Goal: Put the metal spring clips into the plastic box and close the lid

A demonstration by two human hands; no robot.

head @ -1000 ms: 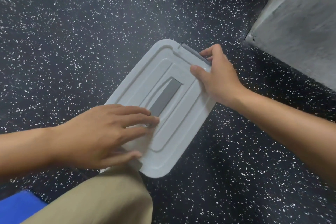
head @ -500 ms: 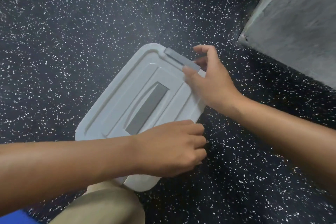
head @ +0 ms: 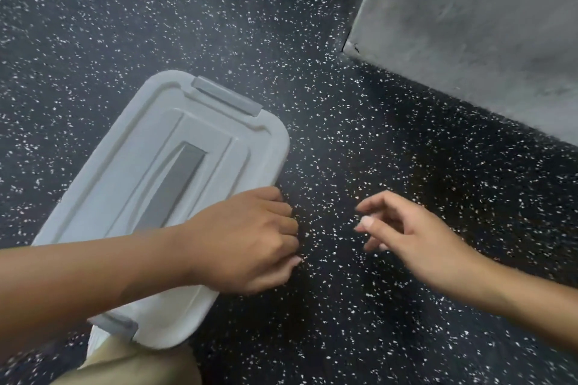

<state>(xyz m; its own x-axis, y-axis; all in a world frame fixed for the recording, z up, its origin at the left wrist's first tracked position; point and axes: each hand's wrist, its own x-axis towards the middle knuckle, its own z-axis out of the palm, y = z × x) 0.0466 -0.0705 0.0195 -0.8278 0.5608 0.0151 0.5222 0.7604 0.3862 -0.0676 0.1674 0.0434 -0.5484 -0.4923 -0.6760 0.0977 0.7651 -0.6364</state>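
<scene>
The plastic box (head: 134,172) lies on the dark speckled floor with its pale grey lid on, a darker grey handle strip (head: 178,178) along the middle and a grey latch (head: 226,99) folded over the far end. A second latch (head: 117,323) shows at the near end. My left hand (head: 247,241) is curled over the box's right long edge, fingers wrapped down its side. My right hand (head: 409,237) hovers over the floor to the right of the box, fingers apart, holding nothing. No spring clips are visible.
A grey concrete block or wall base (head: 484,34) rises at the upper right. My knee in tan trousers (head: 131,366) sits at the bottom, just below the box. Dark speckled floor (head: 359,306) surrounds everything.
My right hand has left the far latch and drawn back to the right, off the box. The far latch now lies flat on the lid. My left hand stays on the right edge.
</scene>
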